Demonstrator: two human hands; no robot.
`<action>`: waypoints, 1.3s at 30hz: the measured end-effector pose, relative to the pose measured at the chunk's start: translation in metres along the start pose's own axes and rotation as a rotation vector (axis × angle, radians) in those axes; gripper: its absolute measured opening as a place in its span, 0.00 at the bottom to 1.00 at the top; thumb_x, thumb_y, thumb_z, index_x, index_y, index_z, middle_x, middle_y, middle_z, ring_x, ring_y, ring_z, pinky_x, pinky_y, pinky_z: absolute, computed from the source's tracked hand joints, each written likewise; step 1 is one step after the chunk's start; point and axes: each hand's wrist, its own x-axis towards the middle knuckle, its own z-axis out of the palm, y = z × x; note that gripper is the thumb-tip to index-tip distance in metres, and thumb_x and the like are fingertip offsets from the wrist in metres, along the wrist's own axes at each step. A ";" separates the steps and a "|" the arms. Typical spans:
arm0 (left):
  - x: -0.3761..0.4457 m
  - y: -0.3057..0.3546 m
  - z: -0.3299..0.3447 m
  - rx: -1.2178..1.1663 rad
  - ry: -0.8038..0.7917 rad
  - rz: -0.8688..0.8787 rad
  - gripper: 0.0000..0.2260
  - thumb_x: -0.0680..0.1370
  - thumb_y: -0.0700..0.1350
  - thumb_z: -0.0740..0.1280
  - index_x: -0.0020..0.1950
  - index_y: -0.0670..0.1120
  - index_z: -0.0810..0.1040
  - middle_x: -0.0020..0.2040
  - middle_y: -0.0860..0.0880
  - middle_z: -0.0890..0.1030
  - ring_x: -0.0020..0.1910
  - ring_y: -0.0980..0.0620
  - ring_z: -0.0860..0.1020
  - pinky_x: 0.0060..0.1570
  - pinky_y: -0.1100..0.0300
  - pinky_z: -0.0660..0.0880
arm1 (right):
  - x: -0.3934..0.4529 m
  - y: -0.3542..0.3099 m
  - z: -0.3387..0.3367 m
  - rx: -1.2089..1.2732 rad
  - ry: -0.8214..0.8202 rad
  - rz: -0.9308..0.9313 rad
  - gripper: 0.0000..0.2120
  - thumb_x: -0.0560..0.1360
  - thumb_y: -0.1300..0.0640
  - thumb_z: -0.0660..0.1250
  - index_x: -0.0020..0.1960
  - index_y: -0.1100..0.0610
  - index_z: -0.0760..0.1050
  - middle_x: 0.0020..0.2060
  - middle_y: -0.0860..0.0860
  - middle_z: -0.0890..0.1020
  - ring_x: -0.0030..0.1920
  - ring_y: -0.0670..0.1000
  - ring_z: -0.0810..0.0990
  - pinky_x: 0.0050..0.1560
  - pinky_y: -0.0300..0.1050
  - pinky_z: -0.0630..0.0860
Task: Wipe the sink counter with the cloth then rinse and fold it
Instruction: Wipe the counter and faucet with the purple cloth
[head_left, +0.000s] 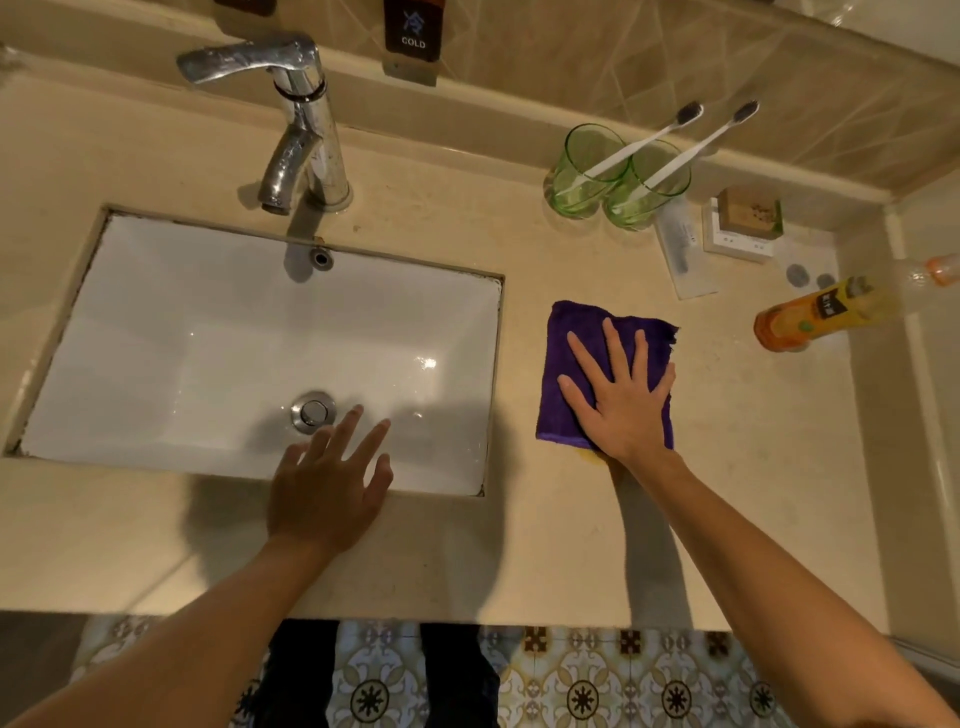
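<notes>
Pressing flat: right hand (621, 397), fingers spread, is lying on the folded purple cloth (576, 364), right of the white rectangular sink (156, 322) on the beige tabletop (519, 545); left hand (324, 491) is hovering open, empty, farther off.

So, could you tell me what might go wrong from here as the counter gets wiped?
The right hand presses flat on the purple cloth. A wide sweep to the right could knock the orange bottle lying on its side and set it rolling. Wiping toward the back could tip the two green glasses holding toothbrushes. The small yellowish spot at the cloth's near edge may get smeared.
</notes>
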 end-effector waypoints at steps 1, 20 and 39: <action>0.000 0.000 0.000 0.001 -0.005 0.002 0.26 0.81 0.60 0.50 0.75 0.56 0.72 0.76 0.47 0.72 0.67 0.44 0.77 0.57 0.45 0.76 | -0.009 -0.002 0.000 0.010 -0.017 0.032 0.29 0.80 0.30 0.43 0.79 0.32 0.43 0.83 0.46 0.45 0.81 0.62 0.41 0.73 0.78 0.42; -0.002 0.001 -0.002 -0.003 -0.053 0.011 0.27 0.80 0.60 0.48 0.74 0.57 0.74 0.75 0.48 0.74 0.67 0.43 0.78 0.57 0.44 0.76 | -0.156 -0.078 0.034 -0.010 -0.021 0.162 0.30 0.81 0.31 0.46 0.81 0.35 0.48 0.83 0.49 0.49 0.81 0.63 0.41 0.72 0.79 0.46; 0.002 0.003 -0.002 -0.018 -0.013 -0.021 0.21 0.79 0.57 0.57 0.67 0.56 0.81 0.67 0.46 0.81 0.59 0.44 0.81 0.51 0.48 0.77 | 0.074 -0.071 -0.013 0.055 -0.019 0.100 0.28 0.78 0.26 0.41 0.77 0.27 0.43 0.82 0.41 0.43 0.81 0.59 0.39 0.72 0.79 0.42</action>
